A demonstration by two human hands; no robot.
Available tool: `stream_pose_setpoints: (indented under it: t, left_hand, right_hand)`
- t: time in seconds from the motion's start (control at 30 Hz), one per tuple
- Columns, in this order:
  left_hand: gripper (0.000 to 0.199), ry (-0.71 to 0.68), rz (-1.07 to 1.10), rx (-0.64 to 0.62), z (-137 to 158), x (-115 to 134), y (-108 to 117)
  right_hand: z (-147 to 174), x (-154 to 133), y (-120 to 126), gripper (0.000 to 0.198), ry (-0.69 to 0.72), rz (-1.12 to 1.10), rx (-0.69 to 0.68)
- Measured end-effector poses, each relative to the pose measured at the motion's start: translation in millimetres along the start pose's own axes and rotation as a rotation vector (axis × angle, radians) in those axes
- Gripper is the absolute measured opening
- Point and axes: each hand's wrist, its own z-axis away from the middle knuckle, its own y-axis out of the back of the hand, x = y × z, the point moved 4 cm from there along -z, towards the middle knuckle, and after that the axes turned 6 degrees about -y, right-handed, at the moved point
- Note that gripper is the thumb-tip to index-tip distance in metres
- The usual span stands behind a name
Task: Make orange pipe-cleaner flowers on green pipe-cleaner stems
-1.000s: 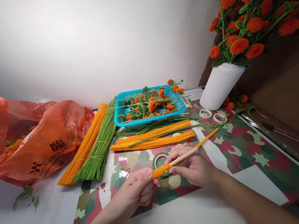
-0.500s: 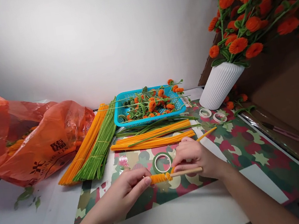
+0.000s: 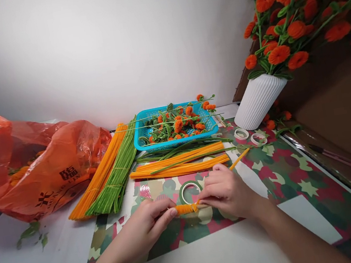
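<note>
Between my hands an orange pipe cleaner [image 3: 185, 209] is wound in tight coils around a thin wooden stick [image 3: 203, 206]. My left hand [image 3: 158, 217] is closed on the left end of the coil, thumb and forefinger pressed together. At the coil's right end, my right hand [image 3: 224, 190] pinches the loose length of the pipe cleaner, whose tail [image 3: 241, 157] sticks out up and to the right behind the knuckles. The stick's right part is mostly hidden by the right fingers. A roll of green tape [image 3: 181, 192] lies flat just behind the coil.
Orange and green pipe cleaners [image 3: 181, 166] lie across the patterned mat. Behind them stands a blue basket [image 3: 177, 143] of small orange flowers. Two bundles [image 3: 111, 173] and an orange plastic bag [image 3: 49, 179] sit left. A white vase [image 3: 260, 101], white tape rolls [image 3: 241, 134] and a cutter [image 3: 337, 156] are right.
My right hand has turned and closed in nearer the coil, now covering most of the stick. The pipe cleaner's tail has shifted slightly left. My left hand holds nearly still.
</note>
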Motion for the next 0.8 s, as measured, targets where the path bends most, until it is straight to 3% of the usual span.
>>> stream_pose_setpoints:
  t: [0.27,0.57,0.7,0.8]
  left_hand:
    - [0.027,0.026,0.025,0.185,-1.9,-0.4,-9.0]
    - [0.03,-0.021,0.044,0.379,-2.4,0.6,-21.2]
    - [0.039,0.016,0.248,0.489,-3.8,-7.2,-26.0]
    - [0.051,0.103,0.586,0.483,-6.4,-19.4,-33.1]
  right_hand:
    - [1.7,-7.2,2.7,0.014,0.0,0.179,0.224]
    - [0.9,-19.7,3.9,0.012,-0.047,0.143,0.427]
    - [1.4,-22.1,0.1,0.014,-0.081,0.1,0.475]
    - [2.2,-20.0,-3.8,0.014,-0.095,0.078,0.472]
